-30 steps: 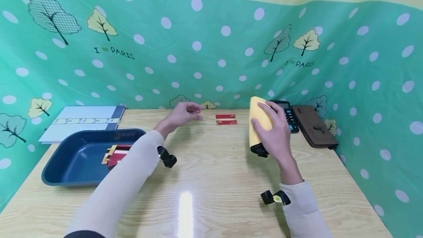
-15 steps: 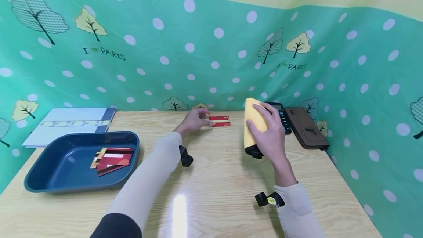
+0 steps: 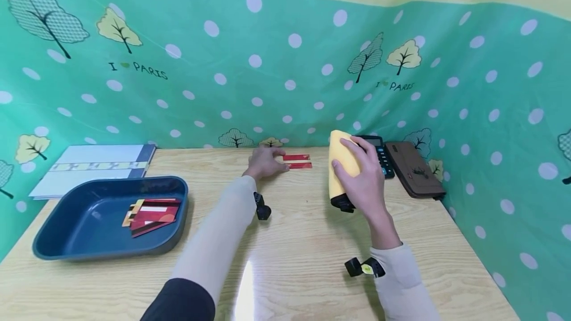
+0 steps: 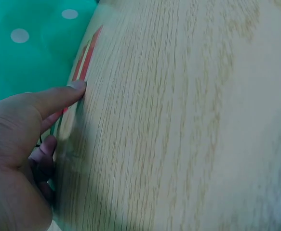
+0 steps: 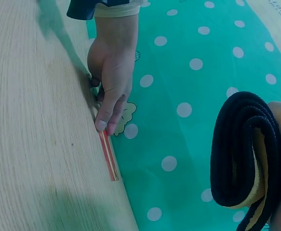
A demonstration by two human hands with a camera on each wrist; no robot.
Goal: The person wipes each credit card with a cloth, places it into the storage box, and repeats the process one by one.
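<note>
In the head view my left hand (image 3: 266, 162) is at the far edge of the table, thumb and forefinger pinching the left end of a red card (image 3: 299, 161) with a pale stripe. The left wrist view shows the thumb (image 4: 63, 98) at the card's near edge; the fingertips behind it are partly hidden. My right hand (image 3: 367, 175) grips a folded yellow cloth (image 3: 341, 167) with a black side, raised over the table. Its dark folded layers (image 5: 239, 149) show in the right wrist view.
At left stands a blue tray (image 3: 58, 241) with several red and yellow cards (image 3: 153, 216) inside. Behind it lies a white-and-blue folder (image 3: 98, 162). A black calculator (image 3: 384, 160) and a brown zip wallet (image 3: 415, 170) lie at the back right. A green dotted curtain (image 3: 285, 63) borders the table.
My left hand has moved right and slightly down to the red card's left end, and its thumb and forefinger have come around it. My right hand keeps holding the cloth; the view has shifted slightly.
</note>
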